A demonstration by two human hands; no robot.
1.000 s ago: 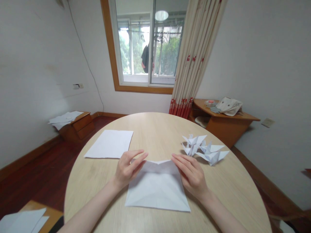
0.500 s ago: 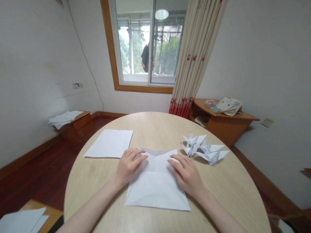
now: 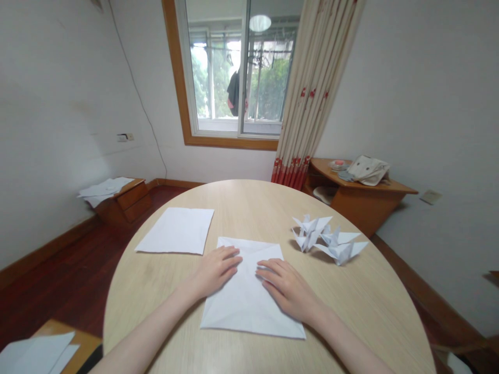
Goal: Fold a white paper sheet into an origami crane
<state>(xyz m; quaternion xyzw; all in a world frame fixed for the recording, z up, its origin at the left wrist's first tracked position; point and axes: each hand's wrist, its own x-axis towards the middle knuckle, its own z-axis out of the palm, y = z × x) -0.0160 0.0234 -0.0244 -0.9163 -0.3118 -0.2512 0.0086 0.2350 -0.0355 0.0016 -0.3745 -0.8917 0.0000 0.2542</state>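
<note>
**Creased sheet (image 3: 249,304) spread out on the table (image 3: 255,210), most of its folding apparently ahead**

Your sheet carries faint creases across its near half and a line close to its far side, so some folding has evidently been done. It lies nearly flat with no standing shape, which suggests this piece is at an early stage and most of the shaping is left. The birds (image 3: 341,252) by the table's right edge look finished; they overlap too much for you to count surely. The paper (image 3: 175,231) near the table's left edge is flat and looks unworked; whether it is one piece or several, you cannot tell from here.

The sheet is midway between the table's left and right edges, well in from the far edge and directly under your fingers. Your left hand (image 3: 218,267) lies over its left side, palm down, fingers loosely extended and pinching nothing. Your right hand (image 3: 286,283) lies over its right side, equally relaxed, fingers slightly spread, with no grip on anything. Both seem to rest on the sheet, though how hard they press does not show. Between your fingertips a strip of sheet is bare.
</note>
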